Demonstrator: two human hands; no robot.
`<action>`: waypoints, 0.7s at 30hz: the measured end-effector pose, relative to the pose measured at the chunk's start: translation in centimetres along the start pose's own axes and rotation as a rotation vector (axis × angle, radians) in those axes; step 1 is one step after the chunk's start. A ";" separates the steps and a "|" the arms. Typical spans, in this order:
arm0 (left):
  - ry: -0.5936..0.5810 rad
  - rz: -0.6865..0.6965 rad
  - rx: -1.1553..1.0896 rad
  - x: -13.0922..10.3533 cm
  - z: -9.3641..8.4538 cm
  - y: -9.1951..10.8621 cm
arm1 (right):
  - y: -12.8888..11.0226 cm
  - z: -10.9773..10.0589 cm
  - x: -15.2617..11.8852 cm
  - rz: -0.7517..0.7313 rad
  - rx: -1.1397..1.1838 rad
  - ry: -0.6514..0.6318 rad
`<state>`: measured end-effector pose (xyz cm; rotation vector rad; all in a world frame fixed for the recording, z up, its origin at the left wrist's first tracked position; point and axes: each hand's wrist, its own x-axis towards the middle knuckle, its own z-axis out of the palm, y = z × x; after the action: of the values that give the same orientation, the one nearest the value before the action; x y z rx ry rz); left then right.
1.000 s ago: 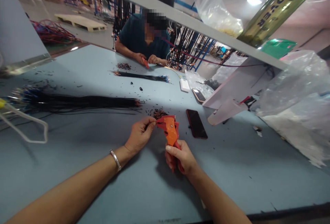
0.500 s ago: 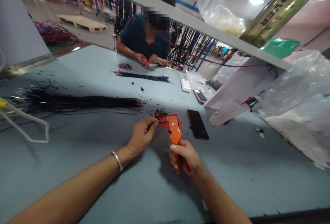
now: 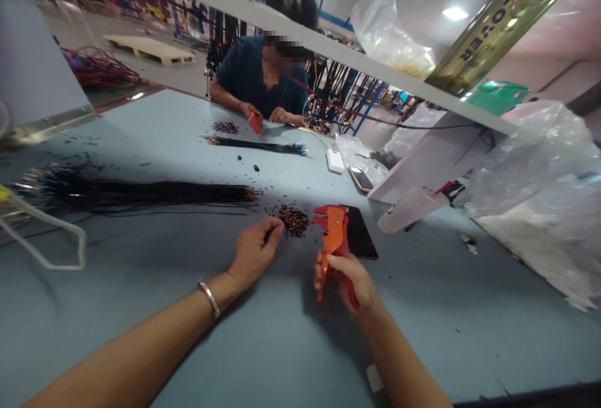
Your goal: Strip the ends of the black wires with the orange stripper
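My left hand (image 3: 257,250) is closed in a pinch beside a pile of short black and copper wire offcuts (image 3: 293,220). Its fingertips appear to grip the end of a thin wire, which is hardly visible there. My right hand (image 3: 345,276) is wrapped round the handles of an orange and red wire stripper (image 3: 334,229). The tool's jaws point left and stand apart from my left fingers, with the offcuts between. Left of my hands lies a long bundle of black wires (image 3: 164,192), with a few loose strands along its near side.
A dark phone (image 3: 361,233) lies partly behind the stripper. Across the table a co-worker (image 3: 263,76) holds a red tool (image 3: 255,121) near a smaller wire bundle (image 3: 258,144). A white bent rod (image 3: 51,264) stands at left; plastic bags (image 3: 530,189) lie at right.
The wire stripper has moved right, away from my left fingertips, and its jaws now stand apart from them. More of the offcut pile shows. My left hand stays pinched in nearly the same place.
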<state>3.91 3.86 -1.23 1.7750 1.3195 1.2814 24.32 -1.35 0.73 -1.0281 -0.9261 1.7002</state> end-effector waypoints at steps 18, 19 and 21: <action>0.006 0.080 0.049 -0.1 0.0 0.1 | 1.0 0.3 0.2 0.062 -0.015 -0.128; 0.029 0.096 0.046 -0.1 0.0 0.1 | 0.9 0.3 0.1 0.039 -0.035 -0.129; 0.081 0.129 0.059 -0.1 0.0 0.0 | 0.5 0.4 -0.1 -0.037 -0.097 -0.123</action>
<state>3.93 3.72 -1.24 1.8941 1.3176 1.4111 23.84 -1.67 0.46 -0.9721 -1.1097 1.7172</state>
